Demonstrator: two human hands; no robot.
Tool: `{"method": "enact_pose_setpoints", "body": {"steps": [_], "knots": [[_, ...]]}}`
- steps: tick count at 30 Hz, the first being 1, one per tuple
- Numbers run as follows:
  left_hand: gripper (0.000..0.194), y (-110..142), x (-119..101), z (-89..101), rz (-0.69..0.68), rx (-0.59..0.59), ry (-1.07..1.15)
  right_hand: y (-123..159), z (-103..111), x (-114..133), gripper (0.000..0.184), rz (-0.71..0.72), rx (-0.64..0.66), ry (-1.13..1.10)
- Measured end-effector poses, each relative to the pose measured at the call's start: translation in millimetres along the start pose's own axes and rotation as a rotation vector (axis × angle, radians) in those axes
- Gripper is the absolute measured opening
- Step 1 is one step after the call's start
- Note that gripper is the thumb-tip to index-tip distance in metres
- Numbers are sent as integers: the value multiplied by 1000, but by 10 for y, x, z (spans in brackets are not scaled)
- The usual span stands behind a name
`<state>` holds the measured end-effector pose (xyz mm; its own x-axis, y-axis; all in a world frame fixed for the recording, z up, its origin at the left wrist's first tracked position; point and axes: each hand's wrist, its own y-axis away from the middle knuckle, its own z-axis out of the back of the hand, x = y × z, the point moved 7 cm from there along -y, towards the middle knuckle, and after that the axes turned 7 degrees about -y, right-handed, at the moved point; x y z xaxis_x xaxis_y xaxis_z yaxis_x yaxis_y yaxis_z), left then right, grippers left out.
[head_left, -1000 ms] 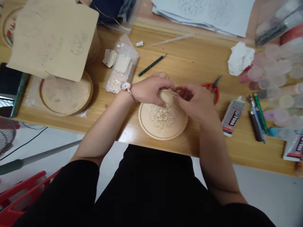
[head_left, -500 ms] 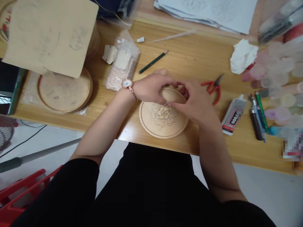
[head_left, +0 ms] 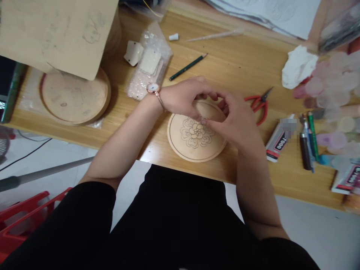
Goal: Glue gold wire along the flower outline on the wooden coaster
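A round, pale wooden board [head_left: 194,148] lies at the front edge of the table, with a line-drawn flower [head_left: 197,132] and a dark ring inside its rim. My left hand [head_left: 187,98] curls over its far left part, fingers at the far edge and thumb on the flower. Opposite it, my right hand [head_left: 234,118] bends round the far right side. Both thumb tips meet on the upper petals, and the fingers meet at the far rim. Anything tiny between the thumbs is too small to make out. A watch [head_left: 153,88] circles my left wrist.
Red-handled pliers [head_left: 261,107], a glue tube [head_left: 281,138], pens [head_left: 306,146] and small pots [head_left: 334,82] are on the right. Beyond the hands are a pencil [head_left: 188,66] and a plastic bag [head_left: 149,67]. A round tray [head_left: 73,122] stands left under a card [head_left: 64,33].
The view has shifted slightly, so the table things appear a little displaced. My hands keep nearly the same pose on the board, thumbs still together on the flower.
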<state>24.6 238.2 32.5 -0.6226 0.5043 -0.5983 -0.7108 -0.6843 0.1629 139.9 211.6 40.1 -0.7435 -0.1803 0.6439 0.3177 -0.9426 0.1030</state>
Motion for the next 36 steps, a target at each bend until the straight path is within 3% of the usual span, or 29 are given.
{"method": "enact_pose_setpoints", "body": {"steps": [18,25,36], "knots": [[60,-21,-12,-7,-45,-50,21,-14,-7,61,60,-31,36,116],[47,-4,-89,30,-82,-58,10,-11,-12,36,52,15,28,25],[53,4,-69,11,-44,-44,-45,-17,2,-3,57,1,21,-15]]}}
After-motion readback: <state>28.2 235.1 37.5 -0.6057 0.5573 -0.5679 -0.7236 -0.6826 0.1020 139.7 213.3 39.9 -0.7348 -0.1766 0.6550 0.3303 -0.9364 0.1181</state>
